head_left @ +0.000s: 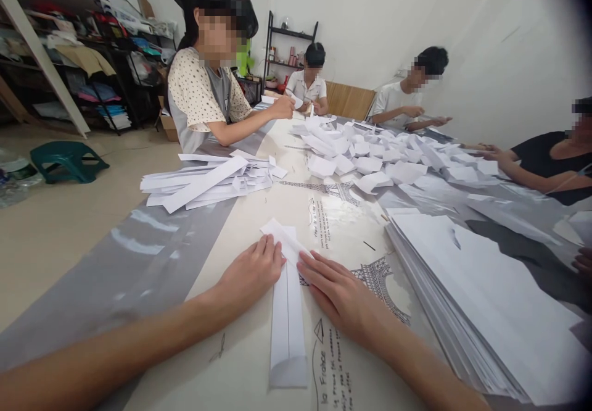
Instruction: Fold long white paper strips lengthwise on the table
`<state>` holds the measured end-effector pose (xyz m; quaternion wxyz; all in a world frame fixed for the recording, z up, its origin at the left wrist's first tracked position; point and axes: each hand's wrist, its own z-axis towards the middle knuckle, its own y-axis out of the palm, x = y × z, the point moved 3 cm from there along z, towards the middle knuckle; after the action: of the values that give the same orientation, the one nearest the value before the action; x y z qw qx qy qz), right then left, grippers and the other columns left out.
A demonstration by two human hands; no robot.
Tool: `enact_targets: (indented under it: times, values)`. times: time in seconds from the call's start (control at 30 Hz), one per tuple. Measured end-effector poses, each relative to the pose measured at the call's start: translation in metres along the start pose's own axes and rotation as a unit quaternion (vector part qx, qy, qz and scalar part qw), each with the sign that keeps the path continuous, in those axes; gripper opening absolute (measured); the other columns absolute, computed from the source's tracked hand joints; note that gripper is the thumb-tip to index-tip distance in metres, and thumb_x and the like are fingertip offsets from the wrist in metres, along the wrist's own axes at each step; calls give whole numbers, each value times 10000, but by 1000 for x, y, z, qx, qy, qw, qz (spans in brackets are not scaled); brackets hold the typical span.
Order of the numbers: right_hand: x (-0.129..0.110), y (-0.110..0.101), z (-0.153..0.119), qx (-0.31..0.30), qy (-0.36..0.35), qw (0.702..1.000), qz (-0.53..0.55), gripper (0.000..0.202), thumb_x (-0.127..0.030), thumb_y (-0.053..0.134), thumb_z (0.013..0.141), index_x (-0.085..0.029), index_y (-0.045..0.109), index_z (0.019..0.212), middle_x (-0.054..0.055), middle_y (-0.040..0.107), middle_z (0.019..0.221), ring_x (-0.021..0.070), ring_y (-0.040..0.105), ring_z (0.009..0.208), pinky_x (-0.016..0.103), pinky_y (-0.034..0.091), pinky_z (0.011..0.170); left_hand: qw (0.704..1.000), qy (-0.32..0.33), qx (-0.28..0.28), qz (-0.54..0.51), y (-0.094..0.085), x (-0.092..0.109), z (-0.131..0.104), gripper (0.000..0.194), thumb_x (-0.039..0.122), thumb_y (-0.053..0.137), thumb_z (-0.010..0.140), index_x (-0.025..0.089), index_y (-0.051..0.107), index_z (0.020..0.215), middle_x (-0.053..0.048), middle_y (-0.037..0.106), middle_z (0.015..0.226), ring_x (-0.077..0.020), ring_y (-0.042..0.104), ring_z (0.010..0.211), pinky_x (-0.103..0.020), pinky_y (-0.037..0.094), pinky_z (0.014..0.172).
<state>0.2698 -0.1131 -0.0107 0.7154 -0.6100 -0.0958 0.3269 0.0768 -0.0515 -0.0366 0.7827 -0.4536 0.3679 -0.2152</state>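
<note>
A white paper strip (287, 318) lies lengthwise on the table in front of me, with a crease line along its middle and its near end turned up. Its far end is folded across at a slant, making a crosswise flap (283, 236). My left hand (254, 269) grips the left side of this fold with bent fingers. On the opposite side, my right hand (340, 294) holds the flap's right corner at its fingertips, the fingers long and close together. Both thumbs are largely hidden.
Left of centre lies a pile of flat paper strips (208, 179). A heap of folded paper pieces (370, 152) spreads across the far table. To the right stands a stack of white sheets (481, 287). Several people sit around the table; a green stool (69, 158) is on the floor.
</note>
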Motion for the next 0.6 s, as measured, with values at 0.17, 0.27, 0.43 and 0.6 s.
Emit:
enact_targets:
  times: [0.17, 0.27, 0.43, 0.6]
  values:
    - [-1, -1, 1, -5, 0, 1000, -2, 462, -164, 398, 1029, -218, 501, 1476, 46, 494, 1531, 275, 430, 1437, 515, 491, 1120, 1000, -15, 6, 14, -3, 1, 1, 362, 173, 370, 1046, 29, 617, 1270, -259, 666, 1247, -330, 637, 1203, -429, 522, 963]
    - [-1, -1, 1, -6, 2, 1000, 0, 459, -164, 395, 1030, -218, 505, 1472, 43, 496, 1530, 275, 435, 1434, 510, 492, 1120, 999, 6, -3, 38, -8, 2, 4, 342, 148, 377, 1041, 10, 653, 1189, -257, 684, 1204, -328, 656, 1162, -413, 527, 932]
    - [2, 0, 0, -2, 3, 1000, 7, 464, -171, 406, 1028, -247, 501, 1477, 26, 498, 1528, 278, 433, 1435, 521, 498, 1111, 1000, 24, -12, 17, -11, 1, 4, 256, 98, 429, 1009, 52, 681, 1027, -234, 695, 1151, -326, 666, 1111, -404, 532, 868]
    - [3, 1, 0, 0, 0, 1000, 1, 455, -181, 403, 1035, -243, 506, 1474, 22, 495, 1530, 268, 431, 1437, 500, 494, 1121, 999, 15, -24, -30, -8, -2, 2, 208, 72, 463, 988, 62, 648, 1083, -226, 679, 1183, -314, 640, 1159, -404, 510, 931]
